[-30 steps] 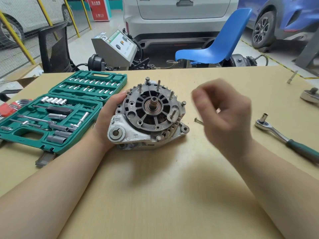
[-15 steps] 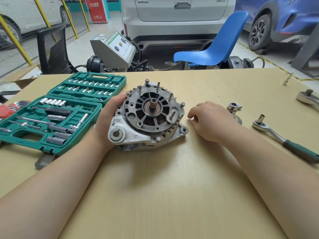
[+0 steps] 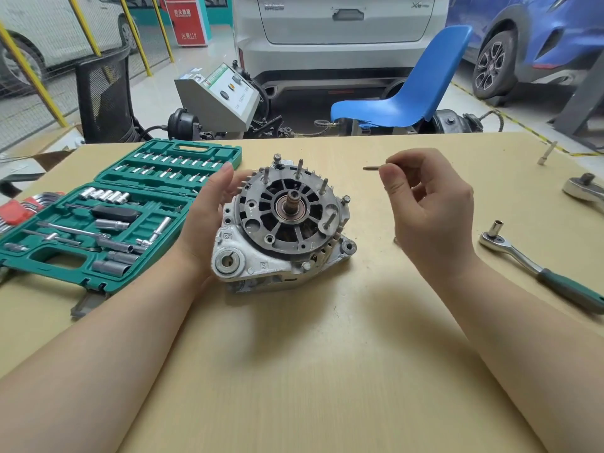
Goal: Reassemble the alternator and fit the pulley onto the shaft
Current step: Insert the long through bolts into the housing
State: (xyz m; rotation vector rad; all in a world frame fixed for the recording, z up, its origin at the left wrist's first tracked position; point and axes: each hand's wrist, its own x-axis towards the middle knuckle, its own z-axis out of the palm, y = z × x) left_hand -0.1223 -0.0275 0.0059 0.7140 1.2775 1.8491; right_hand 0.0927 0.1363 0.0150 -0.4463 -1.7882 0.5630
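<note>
The grey alternator point(image 3: 281, 223) lies on the tan table point(image 3: 294, 371), its bare shaft point(image 3: 292, 198) pointing up and several long bolts standing around its rim. My left hand point(image 3: 209, 220) cups the housing's left side with straight fingers. Raised to the right of the alternator, my right hand point(image 3: 428, 210) pinches a long thin bolt point(image 3: 374, 167) between thumb and forefinger, the bolt's tip pointing left toward the housing. I cannot see the pulley; my right hand hides the table behind it.
An open green socket set point(image 3: 108, 220) lies at the left, red hex keys point(image 3: 19, 210) beside it. A ratchet with a green handle point(image 3: 536, 266) lies at the right, another ratchet head point(image 3: 585, 188) and a small bit point(image 3: 546, 153) farther back. A blue chair point(image 3: 408, 93) stands behind the table.
My right hand dropped to the table beside the alternator, took hold of a bolt and rose with it. My left hand stayed on the housing.
</note>
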